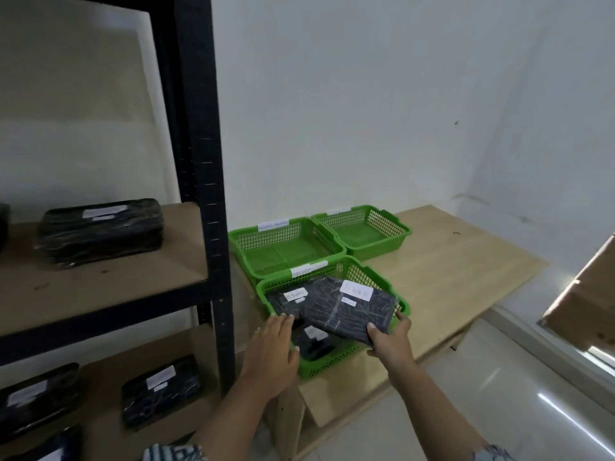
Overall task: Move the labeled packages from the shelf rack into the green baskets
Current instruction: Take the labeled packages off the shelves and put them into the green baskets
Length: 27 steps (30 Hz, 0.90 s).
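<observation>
My right hand grips the near edge of a black wrapped package with a white label, holding it tilted over the nearest green basket. My left hand is open, fingers straight, resting on the basket's near left rim beside another labeled package lying inside. A third package lies lower in the same basket. Two more green baskets, one at the middle and one at the far right, hold nothing. On the shelf rack more packages remain, one on the upper board and one below.
The baskets stand on a low wooden table against a white wall. The rack's dark upright post stands just left of the baskets. More packages lie at the lower left. A cardboard box sits at the right edge, above a glossy tiled floor.
</observation>
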Tool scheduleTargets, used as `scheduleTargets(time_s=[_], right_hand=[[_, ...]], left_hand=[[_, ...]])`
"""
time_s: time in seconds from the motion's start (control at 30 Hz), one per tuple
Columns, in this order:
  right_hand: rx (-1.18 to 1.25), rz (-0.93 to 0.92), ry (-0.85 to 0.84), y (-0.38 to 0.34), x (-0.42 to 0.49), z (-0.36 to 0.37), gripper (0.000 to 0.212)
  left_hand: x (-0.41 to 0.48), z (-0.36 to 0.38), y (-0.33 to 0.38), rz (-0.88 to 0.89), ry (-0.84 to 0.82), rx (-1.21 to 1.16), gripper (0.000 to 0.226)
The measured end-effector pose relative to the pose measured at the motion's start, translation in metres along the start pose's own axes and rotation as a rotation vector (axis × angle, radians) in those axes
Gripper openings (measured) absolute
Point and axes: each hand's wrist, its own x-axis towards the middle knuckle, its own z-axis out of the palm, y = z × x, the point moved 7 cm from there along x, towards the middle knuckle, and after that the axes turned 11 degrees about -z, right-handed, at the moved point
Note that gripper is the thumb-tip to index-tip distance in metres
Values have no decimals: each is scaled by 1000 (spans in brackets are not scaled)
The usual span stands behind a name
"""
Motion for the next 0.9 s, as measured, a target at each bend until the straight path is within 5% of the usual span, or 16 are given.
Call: scheduleTargets(time_s=[0.37, 0.9], right_hand=[[-39, 101, 167, 17, 108, 16, 80], [-151, 357, 87, 69, 164, 42, 85]], left_hand=[[88, 42, -23, -312, -122, 188, 75], [90, 55, -30, -357, -116, 229, 75]])
